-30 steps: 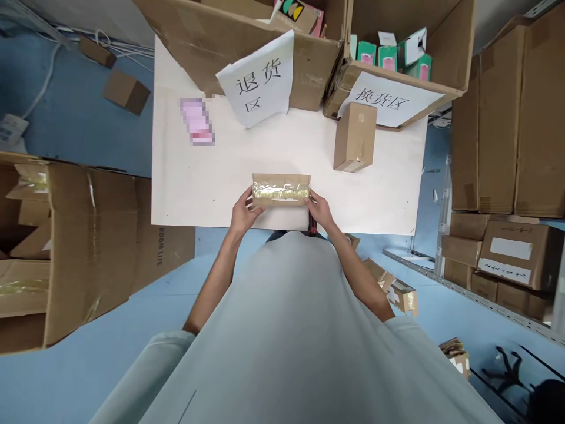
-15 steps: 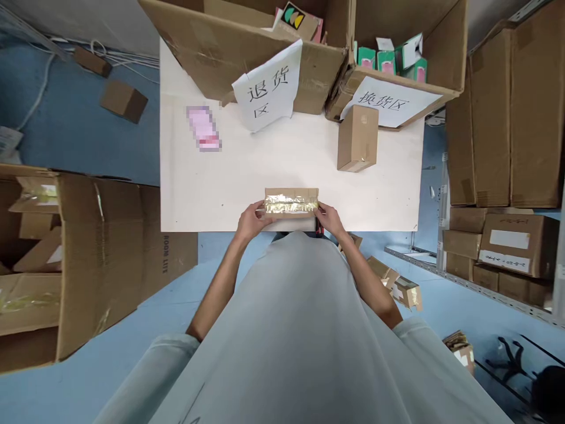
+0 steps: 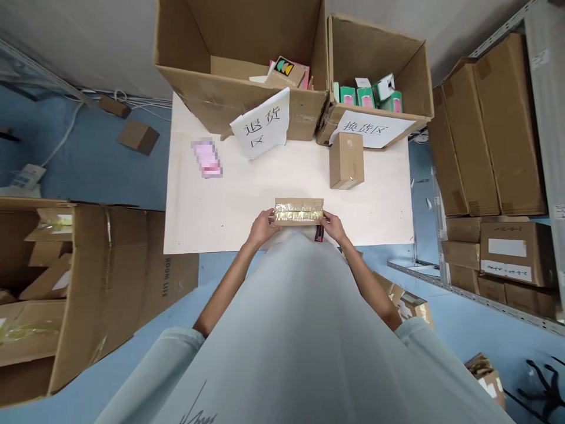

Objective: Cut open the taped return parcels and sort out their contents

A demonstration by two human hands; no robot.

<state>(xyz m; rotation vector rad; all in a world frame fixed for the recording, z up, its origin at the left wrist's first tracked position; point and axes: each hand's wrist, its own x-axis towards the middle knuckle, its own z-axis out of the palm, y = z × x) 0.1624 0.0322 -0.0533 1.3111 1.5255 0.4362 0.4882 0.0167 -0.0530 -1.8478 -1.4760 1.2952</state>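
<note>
A small taped cardboard box (image 3: pixel 299 212) is held level over the near edge of the white table (image 3: pixel 212 218), shiny tape running along its top. My left hand (image 3: pixel 263 228) grips its left end, and my right hand (image 3: pixel 333 227) closes on its right end. Just below the box, close to my right hand, a black and red object (image 3: pixel 319 233) lies partly hidden by my shirt. Farther off on the table stands an upright brown carton (image 3: pixel 346 161).
Two large open boxes, a left one (image 3: pixel 247 109) and a right one (image 3: pixel 424 112), bear paper signs at the table's back. A blurred pink item (image 3: pixel 207 158) lies at left. A big carton (image 3: pixel 119 282) of parcels is left; a shelf (image 3: pixel 477 300) with cartons stands right.
The view has tilted up, so the table and back boxes sit lower in the picture. Both hands keep their hold on the taped box.
</note>
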